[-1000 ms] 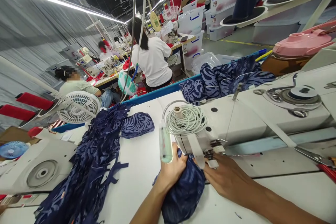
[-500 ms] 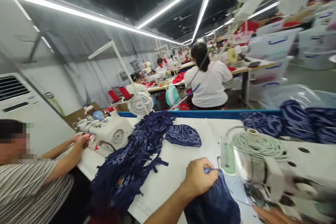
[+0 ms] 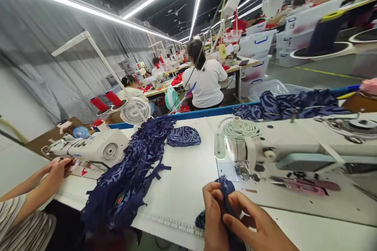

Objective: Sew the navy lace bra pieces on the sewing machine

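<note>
Both my hands meet at the near edge of the sewing table, closed on a navy patterned fabric piece (image 3: 225, 187). My left hand (image 3: 212, 215) pinches it from the left, and my right hand (image 3: 253, 219) grips it from the right with bent fingers. Part of the cloth hangs below and is hidden behind my hands. Just beyond stands the white sewing machine (image 3: 273, 145), its needle area close to the fabric's top. A long heap of navy fabric strips (image 3: 126, 176) lies to the left, beside a flat patterned cup-shaped piece (image 3: 184, 136).
Pink-handled scissors (image 3: 309, 185) lie on the machine bed. A co-worker's hands (image 3: 60, 166) work at another machine (image 3: 97, 145) on the left. Behind the blue table rim, navy bundles (image 3: 273, 106) are piled. A white fan (image 3: 135, 110) and red thread cones (image 3: 113, 98) stand farther back.
My right hand has come from beside the machine to the fabric, joining my left. The cloth is now gathered upright between both hands. The view has turned to the right.
</note>
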The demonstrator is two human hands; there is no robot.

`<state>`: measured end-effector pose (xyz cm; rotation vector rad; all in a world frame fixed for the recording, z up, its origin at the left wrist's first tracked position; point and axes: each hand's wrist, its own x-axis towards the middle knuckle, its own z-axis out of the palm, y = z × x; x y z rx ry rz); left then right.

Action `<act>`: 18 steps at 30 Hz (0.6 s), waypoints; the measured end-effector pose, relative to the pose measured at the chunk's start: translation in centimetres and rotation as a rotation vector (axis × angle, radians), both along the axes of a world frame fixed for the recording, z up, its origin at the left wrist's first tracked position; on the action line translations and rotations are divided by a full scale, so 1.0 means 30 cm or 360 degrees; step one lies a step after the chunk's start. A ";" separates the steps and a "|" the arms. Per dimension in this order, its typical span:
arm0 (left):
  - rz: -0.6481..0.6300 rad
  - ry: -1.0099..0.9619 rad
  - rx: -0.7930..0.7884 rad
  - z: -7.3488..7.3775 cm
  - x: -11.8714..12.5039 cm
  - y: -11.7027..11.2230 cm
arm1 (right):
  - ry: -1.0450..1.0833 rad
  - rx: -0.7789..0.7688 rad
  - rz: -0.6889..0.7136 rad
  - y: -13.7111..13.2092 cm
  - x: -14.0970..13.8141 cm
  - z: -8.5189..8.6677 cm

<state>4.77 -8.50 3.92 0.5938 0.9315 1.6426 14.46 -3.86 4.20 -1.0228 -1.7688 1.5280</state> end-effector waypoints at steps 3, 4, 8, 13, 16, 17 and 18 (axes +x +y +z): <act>-0.0123 0.0065 -0.0076 0.040 -0.014 -0.017 | -0.0028 -0.0023 -0.0014 0.002 0.050 0.004; -0.0197 0.0165 -0.0115 0.055 -0.026 -0.020 | 0.0035 -0.0066 0.0033 0.003 0.070 0.014; -0.0486 0.0978 -0.0322 0.116 -0.081 -0.013 | 0.0181 -0.0276 0.0094 0.013 0.146 0.062; -0.0688 0.1518 -0.0315 0.200 -0.137 0.023 | -0.0028 -0.0094 0.0042 0.056 0.229 0.064; -0.0895 0.1519 -0.0316 0.235 -0.159 0.046 | -0.0274 0.0106 0.0123 0.072 0.274 0.068; -0.0975 0.1468 -0.0344 0.238 -0.163 0.051 | -0.0346 0.0179 0.0148 0.074 0.286 0.073; -0.1036 0.1403 -0.0387 0.236 -0.164 0.056 | -0.0400 0.0238 0.0168 0.074 0.295 0.078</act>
